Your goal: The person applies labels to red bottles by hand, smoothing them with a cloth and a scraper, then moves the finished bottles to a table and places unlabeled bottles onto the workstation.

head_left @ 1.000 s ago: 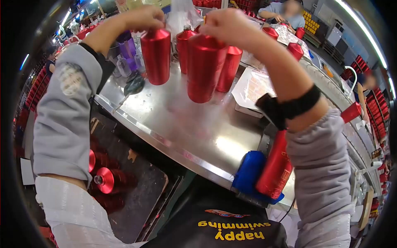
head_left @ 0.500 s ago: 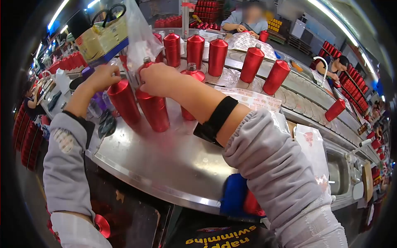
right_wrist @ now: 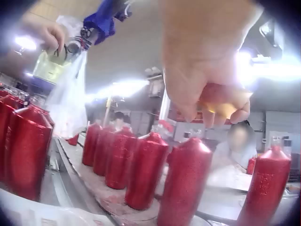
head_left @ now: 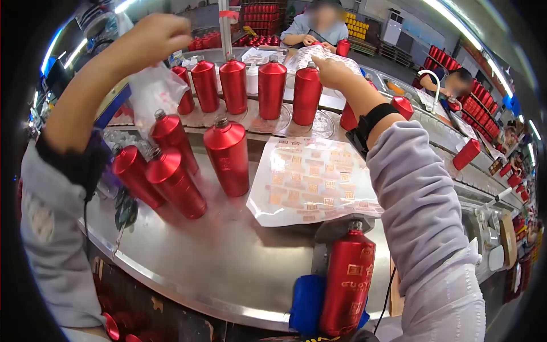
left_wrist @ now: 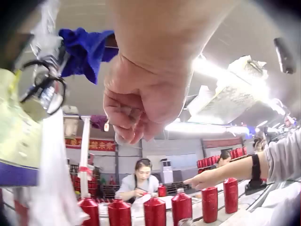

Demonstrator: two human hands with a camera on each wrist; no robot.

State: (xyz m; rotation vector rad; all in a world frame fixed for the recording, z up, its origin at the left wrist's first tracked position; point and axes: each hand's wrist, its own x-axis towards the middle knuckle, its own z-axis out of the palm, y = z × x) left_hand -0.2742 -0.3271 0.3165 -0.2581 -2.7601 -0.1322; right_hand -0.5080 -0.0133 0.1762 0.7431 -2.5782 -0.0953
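Observation:
My left hand [head_left: 154, 43] is raised at the upper left, above a clear plastic bag. In the left wrist view its fingers [left_wrist: 127, 117] are curled, with a small greyish patch among them that I cannot identify. My right hand [head_left: 336, 73] hangs beside the neck of a red bottle [head_left: 307, 97] on the conveyor; in the right wrist view its fingers [right_wrist: 221, 110] bend loosely above the bottles and grip nothing visible. Several red bottles, among them one [head_left: 227, 157] apart from the others, stand on the metal table [head_left: 228, 262] below my left hand.
A printed sheet [head_left: 310, 179] lies right of the standing bottles. Another red bottle [head_left: 347, 279] rests against a blue cloth [head_left: 306, 305] near the front edge. More bottles line the conveyor [head_left: 262, 122]. A person [head_left: 319, 28] sits across it.
Both hands have left the bottles on the table. The left hand rose; the right moved right, towards the conveyor. The view has shifted, showing the printed sheet fully.

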